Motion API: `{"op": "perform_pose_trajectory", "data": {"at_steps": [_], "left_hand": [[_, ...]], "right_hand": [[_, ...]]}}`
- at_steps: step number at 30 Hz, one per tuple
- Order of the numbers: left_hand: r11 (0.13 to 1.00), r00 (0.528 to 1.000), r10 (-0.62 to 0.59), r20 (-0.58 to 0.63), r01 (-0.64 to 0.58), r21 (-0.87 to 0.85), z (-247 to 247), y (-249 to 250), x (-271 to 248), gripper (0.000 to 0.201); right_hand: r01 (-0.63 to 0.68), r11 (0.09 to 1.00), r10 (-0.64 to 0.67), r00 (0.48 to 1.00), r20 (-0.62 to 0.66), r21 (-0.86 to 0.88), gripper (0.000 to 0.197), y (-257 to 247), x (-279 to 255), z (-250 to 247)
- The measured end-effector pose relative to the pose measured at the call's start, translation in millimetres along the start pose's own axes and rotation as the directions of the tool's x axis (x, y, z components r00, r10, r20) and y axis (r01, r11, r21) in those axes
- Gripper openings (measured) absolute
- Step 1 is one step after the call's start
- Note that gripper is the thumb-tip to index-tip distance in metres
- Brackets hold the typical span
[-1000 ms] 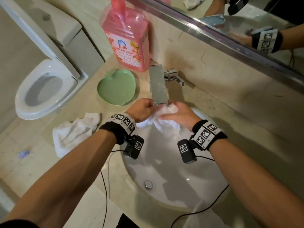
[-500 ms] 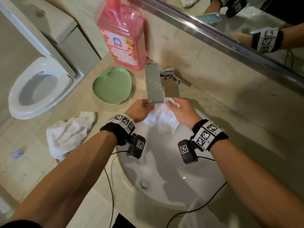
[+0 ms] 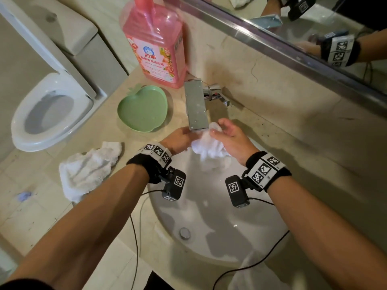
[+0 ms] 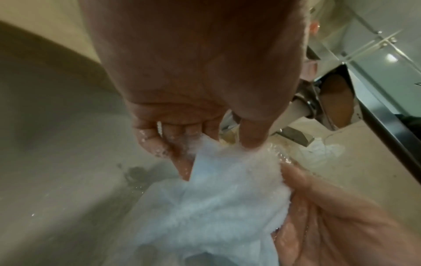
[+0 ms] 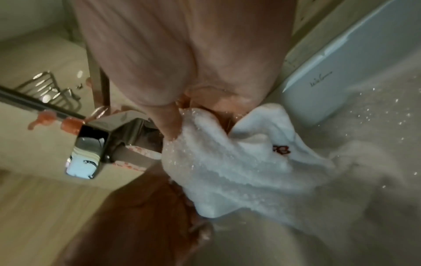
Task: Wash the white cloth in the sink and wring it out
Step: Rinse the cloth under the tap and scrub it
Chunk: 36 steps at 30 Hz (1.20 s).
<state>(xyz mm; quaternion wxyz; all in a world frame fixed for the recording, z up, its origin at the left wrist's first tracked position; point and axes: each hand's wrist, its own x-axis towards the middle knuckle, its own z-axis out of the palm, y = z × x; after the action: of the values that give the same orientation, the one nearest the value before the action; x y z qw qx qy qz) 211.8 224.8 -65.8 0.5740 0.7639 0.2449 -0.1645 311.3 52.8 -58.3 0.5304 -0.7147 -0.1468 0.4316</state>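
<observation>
Under the faucet (image 3: 196, 107), both hands, left hand (image 3: 180, 139) and right hand (image 3: 232, 141), pinch the white cloth (image 3: 209, 151).

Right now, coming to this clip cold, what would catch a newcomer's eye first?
Most likely the two hands bunching a wet white cloth just under the square chrome faucet, above the white sink: left hand and right hand both grip it. Next, the big pink detergent bottle against the back wall, with the green apple-shaped dish in front of it. A second white cloth lies crumpled on the counter at left.
</observation>
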Motion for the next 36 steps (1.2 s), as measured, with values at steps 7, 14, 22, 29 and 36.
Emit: {"op": "perform_pose_trajectory", "data": {"at_steps": [7, 14, 22, 29, 36], "left_hand": [[0.994, 0.970, 0.031, -0.240, -0.056, -0.098, -1, -12, 3, 0.026], [0.996, 0.987, 0.045, -0.156, -0.056, -0.070, -10, 5, -5, 0.027], [0.996, 0.997, 0.007, -0.074, -0.001, 0.088, 0, -10, -8, 0.031], [0.984, 0.983, 0.172, -0.072, -0.168, 0.057, 4, 12, -6, 0.012], [0.988, 1.000, -0.010, 0.001, 0.010, 0.157, 6, 5, -5, 0.030]], "right_hand": [[-0.041, 0.996, 0.042, 0.999, 0.009, -0.082, 0.021, -1, 1, 8], [-0.006, 0.977, 0.017, 0.999, 0.046, -0.212, 0.022, -7, 1, 28], [-0.039, 0.999, 0.034, 0.992, -0.121, -0.037, 0.009, -3, 2, 12], [-0.074, 0.959, 0.078, 0.997, 0.004, -0.273, 0.027, 2, 2, 6], [-0.021, 0.998, 0.013, 0.991, -0.131, -0.058, 0.055, 4, 9, 0]]}}
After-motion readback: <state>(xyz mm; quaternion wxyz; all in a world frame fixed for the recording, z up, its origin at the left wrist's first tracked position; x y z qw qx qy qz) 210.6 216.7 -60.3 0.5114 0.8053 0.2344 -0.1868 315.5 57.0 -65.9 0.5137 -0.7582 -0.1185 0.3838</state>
